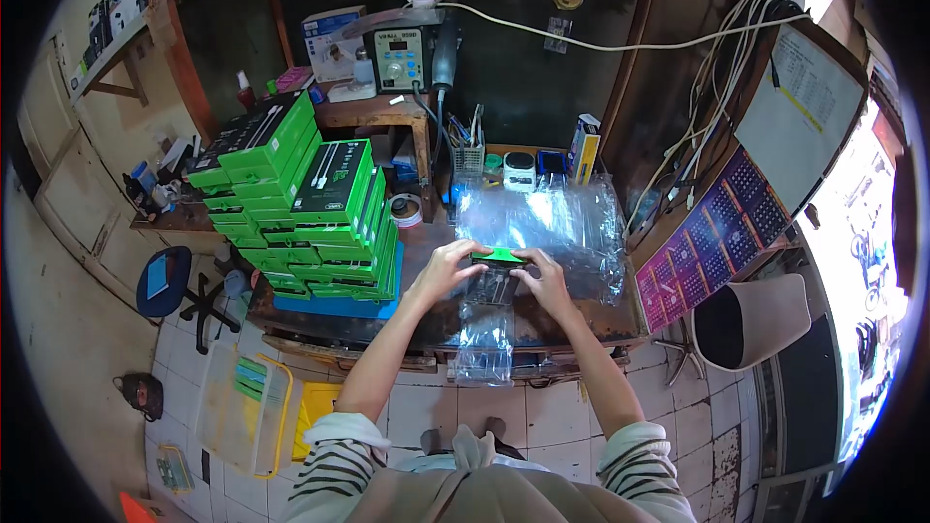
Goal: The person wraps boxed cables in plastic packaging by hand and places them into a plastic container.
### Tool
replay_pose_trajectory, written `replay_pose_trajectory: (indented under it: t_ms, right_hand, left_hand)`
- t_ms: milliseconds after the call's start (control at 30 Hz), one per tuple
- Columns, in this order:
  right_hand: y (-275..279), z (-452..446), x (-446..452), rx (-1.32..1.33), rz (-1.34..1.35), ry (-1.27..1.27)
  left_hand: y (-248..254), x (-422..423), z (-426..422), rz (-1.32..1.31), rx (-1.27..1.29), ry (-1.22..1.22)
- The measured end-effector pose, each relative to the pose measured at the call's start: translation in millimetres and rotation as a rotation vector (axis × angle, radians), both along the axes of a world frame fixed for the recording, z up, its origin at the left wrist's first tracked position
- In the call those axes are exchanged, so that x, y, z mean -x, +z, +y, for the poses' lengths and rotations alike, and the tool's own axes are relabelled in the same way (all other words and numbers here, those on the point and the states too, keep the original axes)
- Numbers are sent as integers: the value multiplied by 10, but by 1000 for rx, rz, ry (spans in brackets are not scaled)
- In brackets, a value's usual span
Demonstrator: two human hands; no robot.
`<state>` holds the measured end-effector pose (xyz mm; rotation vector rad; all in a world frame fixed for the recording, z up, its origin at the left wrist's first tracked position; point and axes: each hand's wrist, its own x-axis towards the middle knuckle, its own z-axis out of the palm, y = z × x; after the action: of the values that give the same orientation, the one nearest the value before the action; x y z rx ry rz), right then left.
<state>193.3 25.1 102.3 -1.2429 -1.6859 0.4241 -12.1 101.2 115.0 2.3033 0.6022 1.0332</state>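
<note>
Between my two hands is a small black and green box (498,256), its green side turned up. My left hand (445,269) closes on its left end, and my right hand (543,281) closes on its right end. Clear plastic wrap (484,344) lies below the box and hangs over the table's front edge. It cannot be made out whether the box is partly inside this wrap. Behind the hands, more clear plastic sheets (542,218) are spread over the table (431,232).
Stacked black and green boxes (334,184) rise to the left on a blue mat (395,276). A soldering station (397,58) stands on a wooden shelf at the back. Pens fill a basket (468,157). Cables (717,116) hang at the right, above a white chair (765,320).
</note>
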Motion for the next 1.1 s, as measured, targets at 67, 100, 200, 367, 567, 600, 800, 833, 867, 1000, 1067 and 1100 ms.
replay_pose_trajectory:
  t_ms: [67, 100, 200, 367, 567, 600, 800, 833, 867, 1000, 1067, 1100]
  right_hand:
    - [64, 15, 18, -47, -9, -28]
    - [87, 22, 20, -99, 2, -43]
    - [218, 41, 31, -150, 52, -52]
    - [415, 44, 86, -165, 122, -126]
    - [155, 186, 110, -94, 430, -90]
    - [131, 193, 125, -45, 590, -49]
    - [-60, 138, 155, 58, 692, -86]
    - [-73, 116, 165, 105, 751, -74]
    - [-87, 99, 173, 152, 810, -62]
    - [-76, 45, 208, 159, 965, 4]
    - [-17, -1, 267, 153, 988, -31]
    - [-2, -15, 284, 145, 1010, -66]
  left_hand:
    - [55, -9, 34, -5, -5, 1]
    - [102, -18, 37, -30, -42, 9]
    - [255, -35, 16, -78, -68, 36]
    - [328, -114, -1, -257, 1, 52]
    - [150, -216, 17, -462, 268, 40]
    - [117, -232, 17, -544, 384, 2]
    - [-133, -216, 20, -477, 547, 20]
    - [-149, -215, 0, -502, 557, 28]
    - [-162, -212, -10, -527, 566, 36]
    - [-239, -174, -20, -472, 624, 42]
    - [-249, -150, -47, -415, 633, 21]
    - [-253, -160, -82, -438, 678, 45]
